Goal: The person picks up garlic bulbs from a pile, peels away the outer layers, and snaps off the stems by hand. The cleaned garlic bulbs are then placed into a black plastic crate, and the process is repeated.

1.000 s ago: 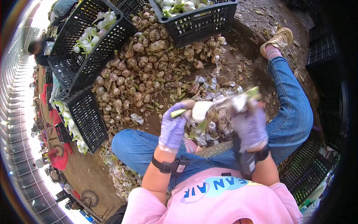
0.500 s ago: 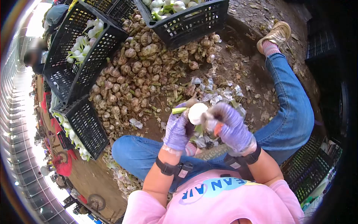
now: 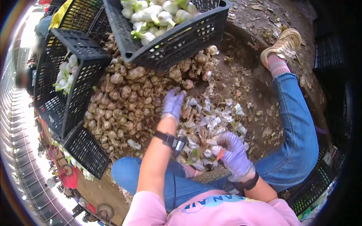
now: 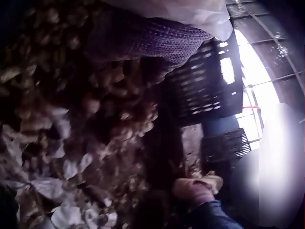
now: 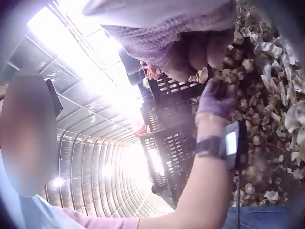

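My left hand [image 3: 174, 102], in a purple knit glove, reaches out to the near edge of the heap of unpeeled garlic bulbs [image 3: 126, 94]. Its fingers extend toward the bulbs; the left wrist view shows this hand [image 4: 147, 40] dark above several bulbs [image 4: 90, 102]. Low over the pile of garlic skins [image 3: 201, 126] is my right hand [image 3: 234, 153], gloved alike, with curled fingers. Something orange-red [image 3: 221, 154] shows at its thumb. A papery scrap [image 5: 200, 75] appears at its fingertips in the right wrist view; I cannot tell whether they pinch it.
A black crate [image 3: 177, 47] of peeled white garlic [image 3: 158, 17] stands beyond the heap. Another black crate [image 3: 77, 75], tilted and holding some peeled bulbs, is at the left, with a further crate [image 3: 86, 150] below it. My bent leg [image 3: 296, 124] borders the right side.
The peeled bulb is no longer in my hands. My left hand has moved away to the heap; the right has dropped lower over the skins. The view has shifted, bringing the far crate closer.
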The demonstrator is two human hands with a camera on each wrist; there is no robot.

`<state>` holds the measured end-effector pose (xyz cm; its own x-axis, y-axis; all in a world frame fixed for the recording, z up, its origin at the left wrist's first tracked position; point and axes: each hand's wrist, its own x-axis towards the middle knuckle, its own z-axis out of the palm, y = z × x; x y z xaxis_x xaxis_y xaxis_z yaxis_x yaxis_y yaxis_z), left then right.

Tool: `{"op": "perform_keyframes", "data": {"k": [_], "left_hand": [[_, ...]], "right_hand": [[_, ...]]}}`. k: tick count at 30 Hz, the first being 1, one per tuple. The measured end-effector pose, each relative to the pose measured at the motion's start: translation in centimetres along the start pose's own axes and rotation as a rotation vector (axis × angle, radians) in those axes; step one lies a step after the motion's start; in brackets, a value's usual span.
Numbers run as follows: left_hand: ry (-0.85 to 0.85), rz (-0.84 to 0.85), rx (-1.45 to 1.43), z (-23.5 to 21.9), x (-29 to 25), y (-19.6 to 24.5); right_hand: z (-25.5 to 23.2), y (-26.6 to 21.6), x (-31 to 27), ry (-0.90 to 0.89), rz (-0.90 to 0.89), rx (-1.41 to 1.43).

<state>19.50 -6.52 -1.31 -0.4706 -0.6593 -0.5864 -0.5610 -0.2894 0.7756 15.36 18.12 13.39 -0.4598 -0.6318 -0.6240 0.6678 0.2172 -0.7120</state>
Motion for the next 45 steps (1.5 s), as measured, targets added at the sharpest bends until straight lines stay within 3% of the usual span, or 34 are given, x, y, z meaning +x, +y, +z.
{"op": "perform_keyframes", "data": {"k": [1,2,4,6,8,9,10,11,12,14,15,17,18,20,22,24,26,28,32,37,39,43,45], "left_hand": [[0.003,-0.075,-0.076,1.4,1.0,-0.6],[0.041,-0.02,-0.046,2.5,3.9,-3.9],[0.293,0.054,0.048,5.8,5.0,-3.8],[0.286,0.029,0.068,7.1,5.9,-3.1],[0.281,0.006,0.092,7.2,6.1,-3.7],[0.139,-0.024,-0.279,6.7,6.5,-5.4],[-0.006,-0.05,-0.647,6.3,6.3,-6.2],[0.06,-0.205,-0.724,6.5,0.9,0.5],[0.063,-0.197,-0.724,5.9,-0.5,0.8],[-0.327,-0.091,-0.688,4.3,-3.5,0.9],[-0.325,-0.08,-0.693,3.6,-5.7,1.6],[-0.506,0.141,-0.386,2.2,-11.2,4.6],[-0.495,0.104,-0.234,1.5,-13.9,7.2],[-0.485,0.197,-0.106,0.5,-17.7,7.9],[-0.409,0.248,-0.02,-0.6,-21.1,8.8],[-0.313,0.481,0.215,-1.6,-23.5,8.6],[-0.275,0.533,0.347,-2.4,-25.0,7.9],[-0.166,0.799,0.498,-3.2,-26.1,7.2],[-0.091,0.922,0.505,-4.1,-27.9,6.5],[-0.219,0.723,0.322,-4.8,-28.6,4.7],[-0.353,0.448,-0.021,-4.7,-28.8,4.0],[-0.432,0.314,-0.294,-4.4,-28.6,3.9],[-0.435,0.187,-0.486,-4.3,-28.5,3.7]], "right_hand": [[-0.1,0.4,0.3,0.032,-0.029,-0.017],[-0.4,0.6,0.5,0.04,-0.021,-0.017],[-0.7,0.9,1.0,0.076,-0.096,-0.108],[-0.9,0.6,1.5,0.079,-0.065,-0.114],[-1.2,0.2,1.6,0.053,-0.295,-0.355],[-1.3,0.3,1.4,0.054,-0.293,-0.354],[-1.3,0.5,1.1,0.094,-0.081,-0.071],[-1.2,0.7,0.8,0.128,0.127,0.212],[-1.3,1.2,0.9,0.121,0.122,0.213],[-1.4,2.0,1.0,0.176,-0.375,-0.306],[-0.9,1.2,0.6,0.144,-0.249,-0.154],[-0.2,0.8,0.3,0.165,-0.283,-0.096],[0.1,0.7,0.1,0.191,-0.313,-0.031],[0.6,0.1,-0.7,0.159,-0.365,-0.008],[1.0,-1.0,-2.1,0.007,-0.301,-0.051],[1.4,-0.3,-3.1,0.004,-0.31,-0.037],[2.1,-0.7,-4.2,-0.117,-0.181,0.074],[2.9,-0.9,-5.4,-0.111,-0.192,0.111],[3.2,-1.4,-7.1,-0.165,-0.125,0.05],[3.3,-2.0,-8.1,-0.208,-0.03,-0.007],[3.6,-2.5,-8.5,-0.246,-0.014,0.047],[3.1,-2.2,-8.1,-0.231,0.045,-0.072],[3.0,-1.6,-7.9,-0.314,0.07,0.186]]}}
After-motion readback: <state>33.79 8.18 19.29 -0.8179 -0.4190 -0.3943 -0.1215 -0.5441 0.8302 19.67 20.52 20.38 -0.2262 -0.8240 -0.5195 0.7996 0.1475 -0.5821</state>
